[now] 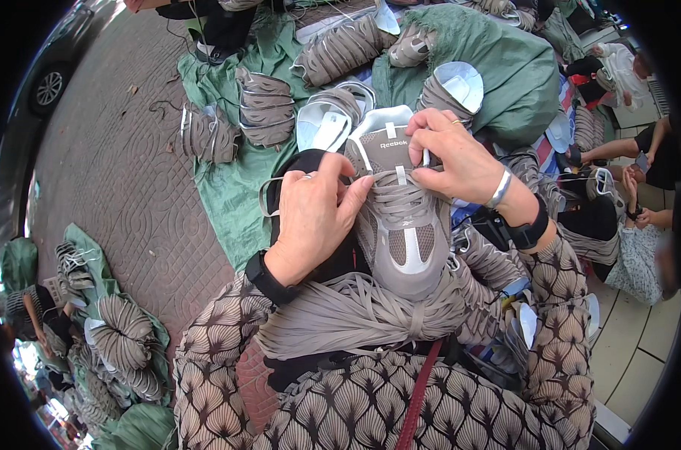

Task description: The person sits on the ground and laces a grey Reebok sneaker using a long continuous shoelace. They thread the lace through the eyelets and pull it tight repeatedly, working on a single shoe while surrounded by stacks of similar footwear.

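Note:
A grey-brown sneaker upper (409, 264) with white trim lies before me, toe toward my body, with a flat shoelace (395, 201) crossing its tongue in several rows. My left hand (314, 210) pinches the lace at the left eyelet row, thumb and forefinger together. Behind that hand a loop of lace (265, 196) sticks out. On the other side, my right hand (453, 157) grips the upper's edge beside the tongue, thumb below and forefinger above; whether lace is also between them is hidden. A thick bundle of loose grey-brown laces (340, 315) lies across my lap under the toe.
Stacks of nested uppers (265, 109) rest on green sheeting (228, 202) ahead, beside a full green sack (498, 75). More uppers (123, 334) lie at left on paving (138, 172). Other people sit at right, near pale tiles (629, 330). A car (48, 86) stands far left.

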A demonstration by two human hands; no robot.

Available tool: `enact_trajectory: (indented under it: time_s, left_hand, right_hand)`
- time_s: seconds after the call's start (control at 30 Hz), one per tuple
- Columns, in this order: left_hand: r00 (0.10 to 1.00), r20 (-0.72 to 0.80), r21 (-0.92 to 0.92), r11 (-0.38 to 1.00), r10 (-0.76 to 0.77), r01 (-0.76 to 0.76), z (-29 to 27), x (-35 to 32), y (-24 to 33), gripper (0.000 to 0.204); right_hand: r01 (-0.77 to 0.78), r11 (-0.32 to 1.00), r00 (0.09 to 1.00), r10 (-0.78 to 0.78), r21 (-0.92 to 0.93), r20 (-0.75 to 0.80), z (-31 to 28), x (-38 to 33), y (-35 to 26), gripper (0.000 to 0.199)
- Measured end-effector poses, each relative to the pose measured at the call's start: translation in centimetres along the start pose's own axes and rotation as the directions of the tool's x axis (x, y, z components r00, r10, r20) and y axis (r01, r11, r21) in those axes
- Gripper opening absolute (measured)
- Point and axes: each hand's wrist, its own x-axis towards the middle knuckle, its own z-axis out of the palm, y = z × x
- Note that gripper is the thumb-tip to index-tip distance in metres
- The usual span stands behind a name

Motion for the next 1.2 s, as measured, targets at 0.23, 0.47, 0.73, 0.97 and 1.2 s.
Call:
enact_trajectory:
  time_s: [0.23,0.47,0.73,0.97,1.2]
  left_hand:
    - [0.769,0.563,-0.501,0.614,-0.303,0.609,-1.4,0.9,-0.4,0.046]
    - [0.438,0.886,-0.432,0.074,-0.153,0.899,-1.1,1.3,-0.4,0.052]
    - [0.644,0.683,-0.572,0.295,-0.346,0.765,-1.2,1.1,0.2,0.028]
    - [0.952,0.168,-0.341,0.891,-0.257,0.301,0.2,1.0,-0.1,0.021]
    - [0.973,0.161,-0.224,0.954,-0.164,0.198,0.6,0.7,0.0,0.021]
  right_hand:
    - [0.015,0.992,0.995,-0.027,-0.121,-0.099,0.7,-0.8,-0.9,0.009]
    - [0.035,0.999,0.991,-0.039,-0.029,-0.129,1.0,-0.7,-0.5,0.008]
    - [0.048,0.998,0.987,-0.043,0.029,-0.155,1.2,-1.1,-0.1,0.009]
    - [0.013,1.000,0.981,-0.018,-0.027,-0.194,1.7,-0.8,-0.5,0.009]
    - [-0.023,0.993,0.977,-0.003,-0.115,-0.215,2.5,-0.9,-0.9,0.011]
